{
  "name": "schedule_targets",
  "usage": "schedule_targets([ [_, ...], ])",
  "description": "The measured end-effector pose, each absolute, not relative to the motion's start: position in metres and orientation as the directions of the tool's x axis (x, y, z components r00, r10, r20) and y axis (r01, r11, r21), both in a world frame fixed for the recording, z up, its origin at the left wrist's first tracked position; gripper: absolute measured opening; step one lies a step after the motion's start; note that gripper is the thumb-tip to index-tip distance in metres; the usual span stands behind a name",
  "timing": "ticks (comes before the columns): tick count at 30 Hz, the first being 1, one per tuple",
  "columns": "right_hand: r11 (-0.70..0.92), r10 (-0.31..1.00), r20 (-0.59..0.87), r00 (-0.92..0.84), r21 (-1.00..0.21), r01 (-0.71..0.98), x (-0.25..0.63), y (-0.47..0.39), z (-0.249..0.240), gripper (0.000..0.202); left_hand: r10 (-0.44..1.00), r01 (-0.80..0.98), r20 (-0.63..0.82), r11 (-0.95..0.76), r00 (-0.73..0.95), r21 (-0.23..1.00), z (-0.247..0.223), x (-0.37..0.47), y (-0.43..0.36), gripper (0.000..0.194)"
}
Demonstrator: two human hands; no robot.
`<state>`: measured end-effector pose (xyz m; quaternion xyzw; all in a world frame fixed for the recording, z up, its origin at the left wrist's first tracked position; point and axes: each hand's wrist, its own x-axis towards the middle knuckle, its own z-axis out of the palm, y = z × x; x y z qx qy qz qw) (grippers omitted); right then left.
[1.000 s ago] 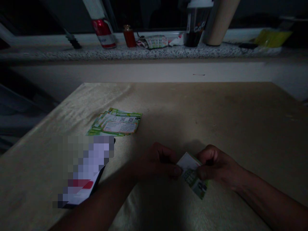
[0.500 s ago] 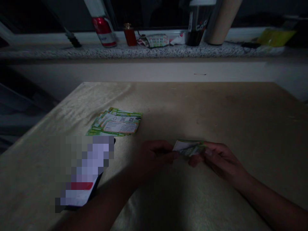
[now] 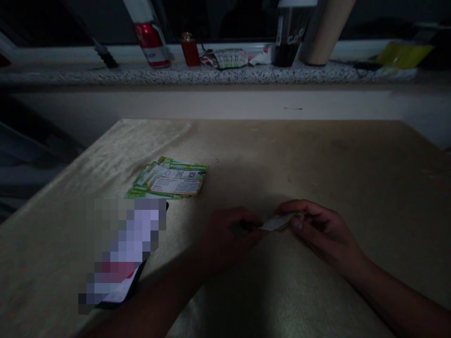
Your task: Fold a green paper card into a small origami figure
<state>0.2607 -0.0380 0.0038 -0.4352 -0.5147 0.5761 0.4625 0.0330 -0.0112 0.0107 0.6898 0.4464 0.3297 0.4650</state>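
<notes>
Between my hands, above the table, is a folded paper card (image 3: 279, 221), pale on the side that shows. My left hand (image 3: 230, 232) pinches its left end with thumb and fingers. At the right end, my right hand (image 3: 319, 227) grips it, thumb in front and fingers behind. Up and to the left of my left hand lies a fanned stack of green-and-white printed cards (image 3: 176, 180), with QR codes and small text on the top one. A phone (image 3: 130, 256) with a blurred, lit screen rests beside my left forearm.
The table (image 3: 310, 155) has a light, sheen-like cover. Behind it runs a speckled stone sill (image 3: 197, 76) holding a red-and-white can (image 3: 152, 44), a small red bottle (image 3: 190, 50), a crumpled wrapper (image 3: 229, 58), a dark drink cup (image 3: 287, 42), a tan cylinder (image 3: 326, 33) and a yellow packet (image 3: 405, 54).
The held card has tipped flatter, so its green print shows less. My right hand's fingers have moved up behind the card's right end. The stack and the phone stay put.
</notes>
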Motion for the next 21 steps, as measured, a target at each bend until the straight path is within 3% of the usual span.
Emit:
schedule_targets([
  [6,-0.007,0.99,-0.001,-0.142,-0.999,-0.045,0.257,-0.039,0.006,0.02,0.942,0.251,0.015,-0.105,0.336,0.962,0.007,0.032,-0.011,0.013],
  [14,0.031,0.992,0.042,-0.122,-0.996,-0.086,0.25,-0.039,-0.001,0.045,0.97,0.232,-0.064,0.008,0.235,0.973,0.004,0.035,-0.013,0.012],
  [21,0.064,0.998,0.066,-0.015,-0.992,-0.106,0.248,-0.038,-0.005,0.05,0.951,0.077,-0.176,0.162,0.253,0.984,0.002,0.042,-0.015,0.036],
])
